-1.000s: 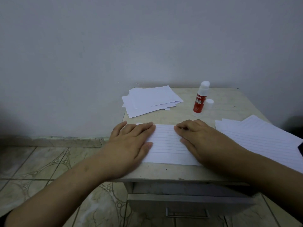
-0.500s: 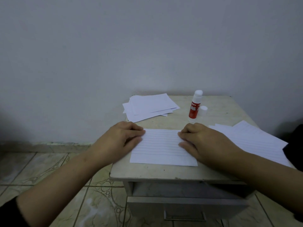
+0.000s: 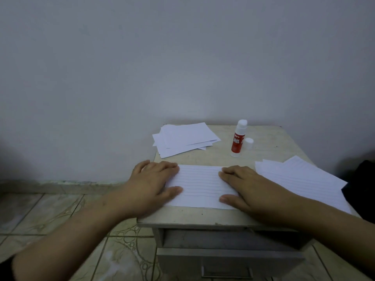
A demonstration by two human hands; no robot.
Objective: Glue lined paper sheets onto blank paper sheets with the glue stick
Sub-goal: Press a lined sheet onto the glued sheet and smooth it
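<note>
While kneeling at the small table (image 3: 203, 159), pressing left hand (image 3: 151, 184) flat on left end of lined sheet (image 3: 199, 186), right hand (image 3: 246, 186) flat on right end, fingers straight, gripping nothing. Sitting behind: glue stick (image 3: 238, 139) upright, cap (image 3: 249, 143) beside it, blank sheets (image 3: 185, 139) far left, lined pile (image 3: 302, 177) right.

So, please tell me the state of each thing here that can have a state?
Glue stick: upright, uncapped.
Cap: off, standing beside the stick.
Lined sheet: flat, pressed under both hands.
Left hand: flat on the sheet.
Right hand: flat on the sheet.
Drawer: partly open.
</note>
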